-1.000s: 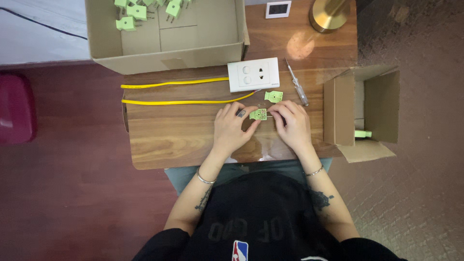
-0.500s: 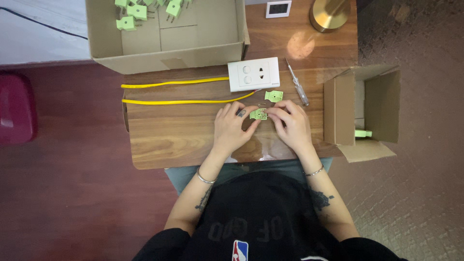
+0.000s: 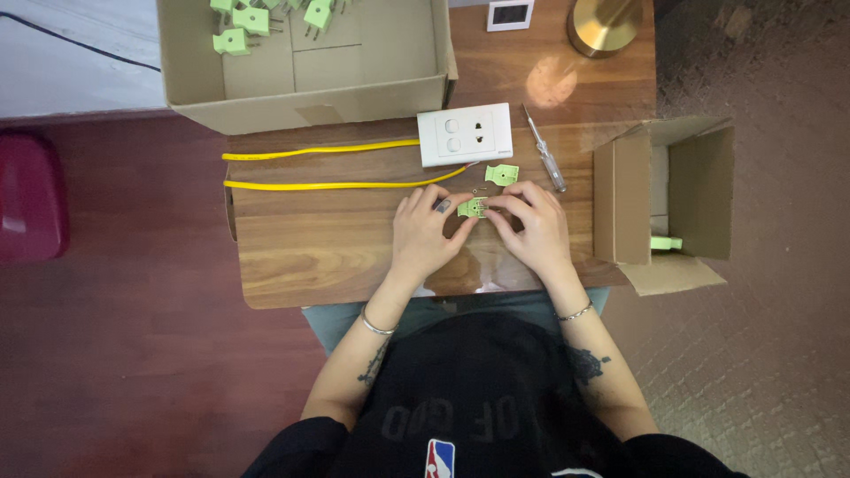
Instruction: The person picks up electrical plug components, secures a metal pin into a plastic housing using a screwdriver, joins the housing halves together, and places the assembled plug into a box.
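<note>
A pale green plug part [image 3: 474,207] lay on a brown wood-grain table [image 3: 310,257] — beside a bright yellow cable [image 3: 328,185], a white socket plate [image 3: 465,134] and plain tan cardboard boxes [image 3: 319,84].

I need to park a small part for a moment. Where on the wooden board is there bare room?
Free: the wooden board below the yellow wire, beside the left hand. Crowded: around the green plug, white socket and screwdriver.

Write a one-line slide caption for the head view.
Both hands pinch a green plug part over a wooden table.
</note>
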